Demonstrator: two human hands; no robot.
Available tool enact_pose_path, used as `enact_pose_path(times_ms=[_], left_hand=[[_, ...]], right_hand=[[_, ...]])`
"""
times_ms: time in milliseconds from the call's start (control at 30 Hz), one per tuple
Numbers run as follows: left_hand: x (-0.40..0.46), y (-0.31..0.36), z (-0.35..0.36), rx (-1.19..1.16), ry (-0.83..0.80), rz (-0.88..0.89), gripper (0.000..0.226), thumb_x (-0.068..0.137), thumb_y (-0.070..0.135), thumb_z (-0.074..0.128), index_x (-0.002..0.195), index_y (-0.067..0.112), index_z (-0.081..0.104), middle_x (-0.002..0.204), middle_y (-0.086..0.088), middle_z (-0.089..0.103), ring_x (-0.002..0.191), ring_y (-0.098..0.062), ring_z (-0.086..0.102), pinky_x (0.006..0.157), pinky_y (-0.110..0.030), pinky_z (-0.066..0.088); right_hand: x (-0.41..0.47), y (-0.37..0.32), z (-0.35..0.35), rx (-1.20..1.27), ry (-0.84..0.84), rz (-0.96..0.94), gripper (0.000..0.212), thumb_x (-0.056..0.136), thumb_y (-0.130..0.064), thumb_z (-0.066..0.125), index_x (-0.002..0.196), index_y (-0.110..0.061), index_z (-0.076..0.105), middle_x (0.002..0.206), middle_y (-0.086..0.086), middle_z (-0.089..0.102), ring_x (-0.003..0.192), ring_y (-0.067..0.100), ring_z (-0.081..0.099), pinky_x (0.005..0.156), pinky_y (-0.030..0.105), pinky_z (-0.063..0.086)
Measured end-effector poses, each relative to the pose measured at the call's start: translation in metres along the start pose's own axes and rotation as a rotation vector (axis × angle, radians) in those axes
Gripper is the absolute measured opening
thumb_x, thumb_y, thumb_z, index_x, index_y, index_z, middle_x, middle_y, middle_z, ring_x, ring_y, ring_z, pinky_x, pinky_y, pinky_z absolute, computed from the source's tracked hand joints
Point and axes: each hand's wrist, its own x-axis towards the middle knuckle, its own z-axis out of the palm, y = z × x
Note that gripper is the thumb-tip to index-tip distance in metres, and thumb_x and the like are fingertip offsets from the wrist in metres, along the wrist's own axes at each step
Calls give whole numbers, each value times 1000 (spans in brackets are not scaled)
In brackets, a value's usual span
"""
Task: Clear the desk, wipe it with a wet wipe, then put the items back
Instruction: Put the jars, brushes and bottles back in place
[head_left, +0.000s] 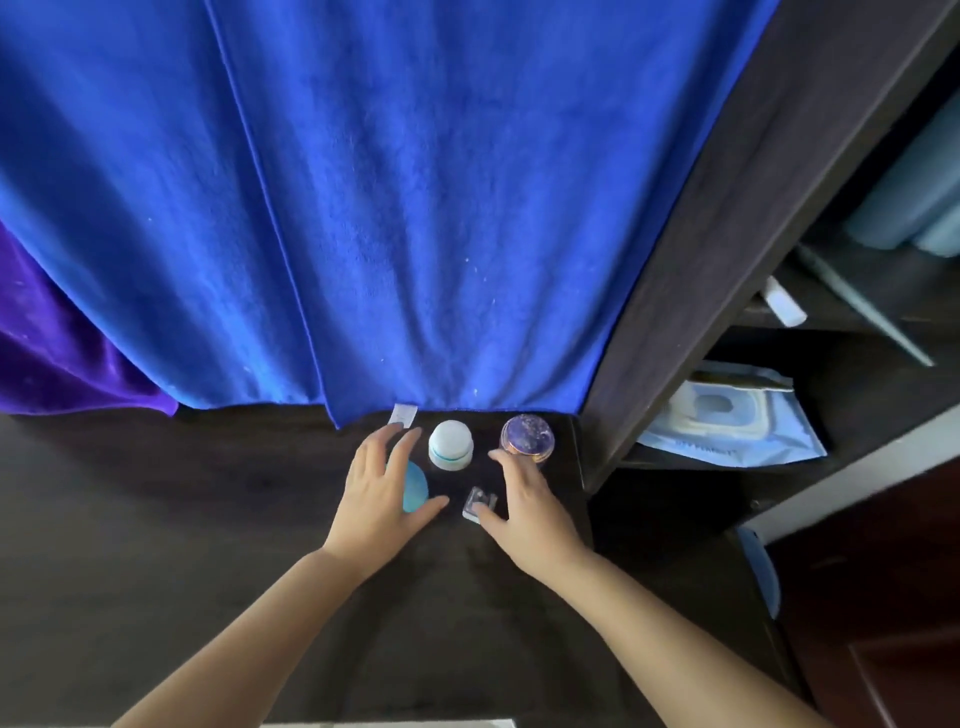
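Desk (208, 519), dark wood, carries four small items clustered at its back right corner under a hanging blue towel (363, 208): a light blue round object (417, 488), a white jar (450, 445), a purple-lidded jar (527, 435) and a small clear case (479, 503). Our left hand (382, 493) spreads open over the blue object; our right hand (524, 499), fingers loose, touches the case, gripping nothing. We see no wet wipe and cannot judge whether we are clearing or restocking.
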Motion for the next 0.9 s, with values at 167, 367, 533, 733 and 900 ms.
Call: enact_pose_path(times_ms=[167,367,533,733,900], left_hand=[[45,110,-56,-139,249,263,32,85,33,46,109,13,53,103,-4,59,93,-14,43,84,-21,35],[76,268,-82,-256,290,699,15,89,18,44,100,16,54,94,5,55,86,-10,49,76,-15,40],[136,361,-56,308,170,548,21,91,14,43,108,9,53,102,-9,57,95,-23,53,69,-30,50],[189,382,-41,808,-199,-55,32,91,4,45,123,4,50,124,-18,52,110,-30,54,84,-33,48],[191,387,-38,773,-229,-158,26,91,-1,43,113,3,56,117,-14,58,105,-28,58,80,-34,48]], right_hand=[[-32,-33,-117,21,221,-182,40,82,-42,36,109,-19,56,106,-3,61,100,15,58,84,31,48],[-76,-18,-299,119,667,-283,9,87,-13,57,90,-17,65,82,-8,64,74,-1,56,65,4,40],[3,28,-365,-53,392,38,21,89,-30,55,104,-16,62,89,-2,65,86,15,61,74,24,48],[49,44,-349,-224,177,-42,34,87,-41,54,105,-12,56,103,8,61,89,23,58,70,35,49],[49,53,-352,-165,184,-66,21,87,-25,58,94,-5,61,94,13,65,88,27,61,71,36,49]])
